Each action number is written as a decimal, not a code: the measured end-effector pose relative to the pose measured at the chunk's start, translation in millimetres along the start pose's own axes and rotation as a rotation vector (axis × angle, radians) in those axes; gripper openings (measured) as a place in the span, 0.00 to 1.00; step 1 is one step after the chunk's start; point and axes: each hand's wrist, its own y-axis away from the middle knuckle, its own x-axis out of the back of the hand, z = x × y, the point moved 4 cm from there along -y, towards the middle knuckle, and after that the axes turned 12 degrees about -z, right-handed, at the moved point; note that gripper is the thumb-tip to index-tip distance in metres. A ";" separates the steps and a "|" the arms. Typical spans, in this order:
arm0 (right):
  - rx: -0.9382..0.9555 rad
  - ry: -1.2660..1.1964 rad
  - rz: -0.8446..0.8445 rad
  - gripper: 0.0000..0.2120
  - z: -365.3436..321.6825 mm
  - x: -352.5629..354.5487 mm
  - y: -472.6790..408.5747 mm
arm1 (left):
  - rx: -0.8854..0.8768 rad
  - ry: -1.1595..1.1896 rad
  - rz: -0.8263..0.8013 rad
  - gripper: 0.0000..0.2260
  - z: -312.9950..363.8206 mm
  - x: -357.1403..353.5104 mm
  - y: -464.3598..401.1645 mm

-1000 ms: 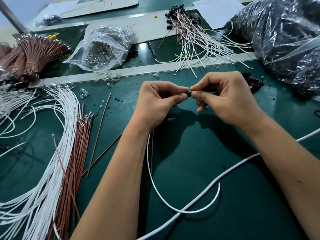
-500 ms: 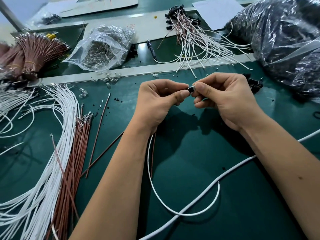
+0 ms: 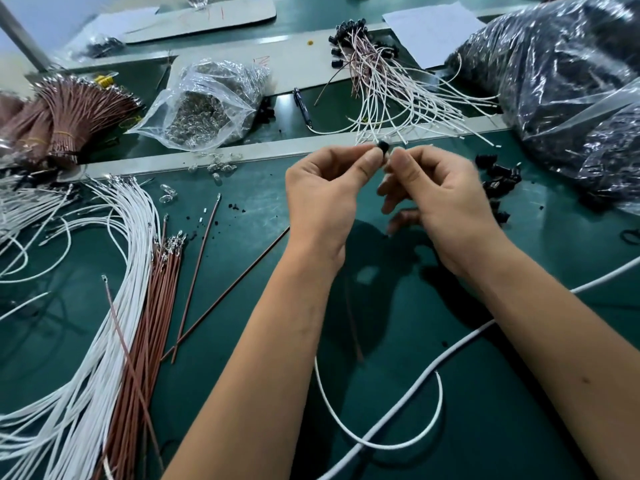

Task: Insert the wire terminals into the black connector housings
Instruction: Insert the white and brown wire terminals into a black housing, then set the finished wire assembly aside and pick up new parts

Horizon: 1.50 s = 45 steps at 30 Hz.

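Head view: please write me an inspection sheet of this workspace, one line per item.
Surface: green mat, small black crumbs on it.
Job's things: black connector housing pinched between both hands; loose housings at right; white wires and brown wires lie at left.
Clutter: clear bag of metal parts; finished assemblies behind; pen.
Grippers: left hand and right hand both grip the housing.
Cables: thick white cable crosses the mat.
Surroundings: large black-filled bags; paper sheet.
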 end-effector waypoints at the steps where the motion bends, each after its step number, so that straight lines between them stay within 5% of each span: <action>1: -0.044 0.042 -0.048 0.17 -0.4 -5.9 0.0 | 0.015 0.065 0.049 0.03 2.7 -4.6 -3.4; 5: -0.173 0.070 -0.261 0.14 -7.6 -25.7 -1.1 | 0.097 0.282 0.201 0.05 12.9 -16.9 -28.3; 9: -0.241 -0.104 -0.221 0.11 -26.5 -19.4 -27.5 | 0.159 0.423 0.253 0.04 23.0 -15.8 -61.3; 13: -0.260 -0.176 -0.167 0.08 -40.4 -6.5 -88.2 | 0.221 0.295 0.174 0.07 22.9 -11.8 -91.0; 16: -0.193 0.066 -0.034 0.04 -48.6 11.2 -153.0 | 0.278 0.178 0.106 0.12 16.4 -19.3 -111.2; 22: -0.137 0.787 0.121 0.11 -50.8 45.4 -276.1 | 0.353 0.038 0.022 0.10 3.9 -39.5 -151.1; 28: -0.321 1.496 -0.146 0.10 -12.5 44.6 -308.6 | 0.309 -0.404 0.031 0.09 12.5 -31.6 -164.9; 33: -0.348 1.491 -0.161 0.13 4.1 36.9 -295.4 | 0.266 -0.398 0.114 0.08 4.4 -11.2 -146.7; 36: -0.187 1.399 0.034 0.20 -15.3 30.8 -279.6 | 0.226 -0.384 0.161 0.07 5.9 1.1 -126.9; 38: -0.071 1.254 0.011 0.18 -27.6 10.1 -253.1 | 0.201 -0.416 0.190 0.07 11.4 14.8 -111.5; 45: 0.062 1.138 -0.233 0.07 -40.6 -57.2 -143.6 | 0.158 -0.983 0.354 0.06 40.9 91.7 -39.3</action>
